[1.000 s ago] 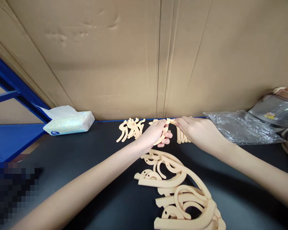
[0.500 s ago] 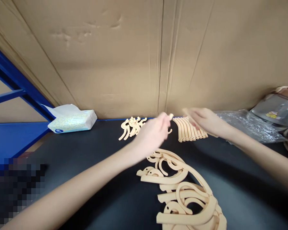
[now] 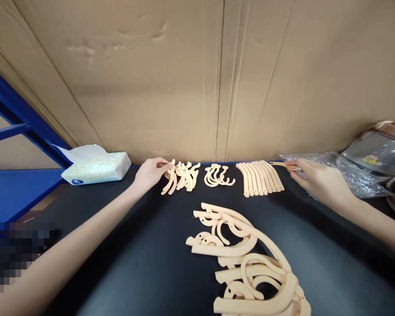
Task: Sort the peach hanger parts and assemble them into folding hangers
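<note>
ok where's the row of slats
In the head view, the row of slats lies right of centre at the back, between the small hooks and the right hand.

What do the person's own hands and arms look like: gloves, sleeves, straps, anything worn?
Left hand and right hand are both bare: no gloves. The forearms are slim, with no sleeve on the parts in frame. No watch, bracelet, strap, cable or marking shows on either arm. Some fingers are partly hidden.

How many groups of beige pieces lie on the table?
4: curved pieces at the left hand, hook-like ones centrally, aligned strips right of those, larger pieces nearest the camera.
</note>
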Action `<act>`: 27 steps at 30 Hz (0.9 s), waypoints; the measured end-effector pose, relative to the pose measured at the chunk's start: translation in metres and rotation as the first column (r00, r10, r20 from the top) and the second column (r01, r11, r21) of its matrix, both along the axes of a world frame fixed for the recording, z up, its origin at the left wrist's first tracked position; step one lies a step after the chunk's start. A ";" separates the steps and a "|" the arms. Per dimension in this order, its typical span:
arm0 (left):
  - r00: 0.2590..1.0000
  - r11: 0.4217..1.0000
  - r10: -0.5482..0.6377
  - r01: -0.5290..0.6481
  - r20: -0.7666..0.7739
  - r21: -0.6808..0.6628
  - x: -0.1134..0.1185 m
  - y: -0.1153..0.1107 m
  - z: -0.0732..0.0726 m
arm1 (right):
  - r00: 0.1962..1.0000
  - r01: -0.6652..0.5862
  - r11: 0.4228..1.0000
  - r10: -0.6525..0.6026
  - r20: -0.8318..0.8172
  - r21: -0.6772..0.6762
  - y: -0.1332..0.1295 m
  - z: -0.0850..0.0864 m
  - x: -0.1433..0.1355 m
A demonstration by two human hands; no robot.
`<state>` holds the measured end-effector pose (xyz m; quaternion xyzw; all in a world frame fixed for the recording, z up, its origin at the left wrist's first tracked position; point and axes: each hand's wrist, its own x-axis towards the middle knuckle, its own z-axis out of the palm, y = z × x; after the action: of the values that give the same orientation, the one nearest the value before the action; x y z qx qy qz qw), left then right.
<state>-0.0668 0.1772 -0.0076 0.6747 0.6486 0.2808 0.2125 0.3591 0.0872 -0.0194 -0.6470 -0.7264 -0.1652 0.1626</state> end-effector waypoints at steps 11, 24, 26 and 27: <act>0.986 0.989 0.060 -0.037 -0.158 0.143 0.013 -0.016 0.002 | 0.993 -0.117 0.974 0.120 0.008 -0.197 -0.010 -0.024 0.003; 0.944 0.941 -0.298 0.315 -0.140 0.123 0.039 -0.044 0.028 | 0.983 0.183 0.927 -0.174 0.058 -0.328 0.008 -0.007 -0.020; 0.883 0.890 -0.452 0.457 -0.130 0.011 0.038 -0.047 0.032 | 0.979 0.202 0.911 -0.195 0.057 -0.359 0.019 -0.007 -0.019; 0.836 0.845 -0.534 0.531 -0.130 -0.056 0.038 -0.049 0.034 | 0.980 0.198 0.906 -0.194 0.048 -0.373 0.024 -0.007 -0.017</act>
<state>-0.0291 0.1285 0.0262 0.8445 0.4514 0.1568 0.2420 0.3420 0.1114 -0.0269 -0.7350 -0.6766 -0.0416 0.0148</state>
